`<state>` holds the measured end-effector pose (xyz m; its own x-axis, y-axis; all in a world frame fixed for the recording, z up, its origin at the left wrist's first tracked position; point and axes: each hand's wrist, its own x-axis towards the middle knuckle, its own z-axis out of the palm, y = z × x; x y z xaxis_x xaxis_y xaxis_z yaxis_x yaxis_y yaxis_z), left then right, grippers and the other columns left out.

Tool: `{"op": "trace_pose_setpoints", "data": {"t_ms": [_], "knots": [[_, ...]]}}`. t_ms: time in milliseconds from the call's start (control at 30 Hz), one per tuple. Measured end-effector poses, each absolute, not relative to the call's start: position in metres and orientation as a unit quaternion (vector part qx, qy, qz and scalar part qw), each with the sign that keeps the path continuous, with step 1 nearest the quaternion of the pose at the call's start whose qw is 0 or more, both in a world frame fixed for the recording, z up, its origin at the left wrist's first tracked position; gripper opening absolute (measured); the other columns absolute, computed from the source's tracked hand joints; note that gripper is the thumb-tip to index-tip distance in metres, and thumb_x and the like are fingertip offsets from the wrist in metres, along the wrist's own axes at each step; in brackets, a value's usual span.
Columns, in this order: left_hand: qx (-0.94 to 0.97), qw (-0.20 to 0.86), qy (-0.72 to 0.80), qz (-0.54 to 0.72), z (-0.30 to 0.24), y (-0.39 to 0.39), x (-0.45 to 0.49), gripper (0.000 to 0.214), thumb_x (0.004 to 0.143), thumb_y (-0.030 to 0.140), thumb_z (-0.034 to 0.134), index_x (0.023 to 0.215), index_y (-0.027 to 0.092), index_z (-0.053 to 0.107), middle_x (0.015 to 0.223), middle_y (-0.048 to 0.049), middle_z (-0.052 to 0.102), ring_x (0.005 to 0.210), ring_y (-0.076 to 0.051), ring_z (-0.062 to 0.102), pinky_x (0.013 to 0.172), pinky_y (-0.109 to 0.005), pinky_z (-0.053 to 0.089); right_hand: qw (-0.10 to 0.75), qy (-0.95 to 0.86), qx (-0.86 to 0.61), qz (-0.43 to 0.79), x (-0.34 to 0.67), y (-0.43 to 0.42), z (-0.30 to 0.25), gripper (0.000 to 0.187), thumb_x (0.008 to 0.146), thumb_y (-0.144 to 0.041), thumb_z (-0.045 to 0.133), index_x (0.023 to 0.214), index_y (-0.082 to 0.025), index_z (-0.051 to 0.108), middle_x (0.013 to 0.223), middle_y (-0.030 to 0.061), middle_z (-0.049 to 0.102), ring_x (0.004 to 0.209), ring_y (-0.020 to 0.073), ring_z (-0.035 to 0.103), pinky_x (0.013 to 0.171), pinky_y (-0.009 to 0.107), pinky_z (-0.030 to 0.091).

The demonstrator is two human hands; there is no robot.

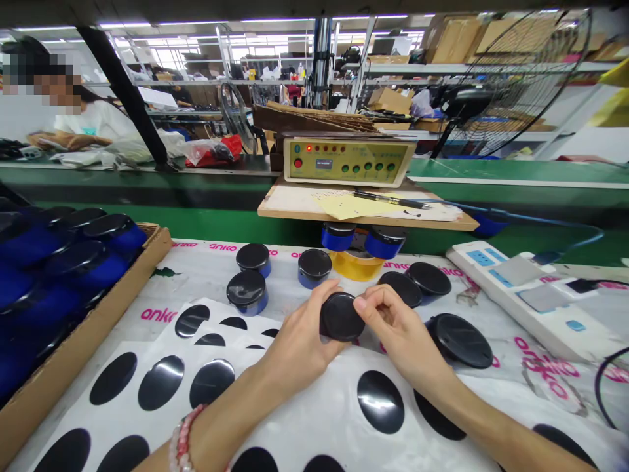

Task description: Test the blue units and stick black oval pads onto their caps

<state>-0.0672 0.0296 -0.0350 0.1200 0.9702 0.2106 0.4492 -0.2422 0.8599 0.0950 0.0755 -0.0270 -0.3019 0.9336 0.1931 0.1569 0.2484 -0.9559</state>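
My left hand (pixel 302 334) is wrapped around a small round device with a black top (pixel 343 316), held above the table with its top tilted up toward me. The thumb and forefinger of my right hand (pixel 396 324) are pinched together at the top's right edge; what lies between those fingertips is too small to make out. Beneath both forearms spread white sheets of round black stickers (pixel 381 401). Close to my right hand lies a black round piece (pixel 459 339). Beyond my hands stands a blue round device with a black top (pixel 314 267).
A cardboard box (pixel 98 308) of blue devices is at left. A control box (pixel 346 162) sits on a wooden shelf (pixel 295 200) with a pen (pixel 388 198). A power strip (pixel 535 295) lies at right. Another person (pixel 83 118) works at far left; a fan (pixel 521 85) stands behind.
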Motion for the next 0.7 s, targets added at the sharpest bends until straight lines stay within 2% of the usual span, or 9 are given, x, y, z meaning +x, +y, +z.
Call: {"op": "trace_pose_setpoints", "data": {"t_ms": [300,533,700], "knots": [[0.679,0.327,0.524,0.397,-0.033,0.029,-0.066,0.069,0.077,0.02,0.066,0.133,0.031,0.026,0.127,-0.001,0.053,0.114,-0.018,0.053,0.096,-0.033,0.042,0.425,-0.674,-0.41,0.444,0.097,0.073,-0.034,0.028,0.087,-0.045,0.053,0.073,-0.021,0.048,0.082,0.0014,0.048,0.078,0.016,0.051,0.071,0.031,0.044],[0.678,0.33,0.53,0.389,-0.033,0.03,-0.066,0.072,0.078,0.022,0.065,0.133,0.036,0.021,0.129,0.0033,0.051,0.114,-0.015,0.053,0.098,-0.031,0.041,0.43,-0.68,-0.405,0.434,0.097,0.074,-0.042,0.024,0.089,-0.041,0.052,0.075,-0.022,0.047,0.085,0.0006,0.048,0.081,0.0156,0.051,0.073,0.031,0.044],[0.677,0.328,0.532,0.389,-0.034,0.029,-0.065,0.074,0.078,0.022,0.065,0.135,0.035,0.019,0.13,0.0017,0.051,0.115,-0.015,0.052,0.098,-0.032,0.042,0.433,-0.687,-0.404,0.421,0.097,0.073,-0.042,0.024,0.089,-0.039,0.053,0.074,-0.022,0.047,0.086,0.0006,0.048,0.083,0.0156,0.052,0.075,0.031,0.044]]}}
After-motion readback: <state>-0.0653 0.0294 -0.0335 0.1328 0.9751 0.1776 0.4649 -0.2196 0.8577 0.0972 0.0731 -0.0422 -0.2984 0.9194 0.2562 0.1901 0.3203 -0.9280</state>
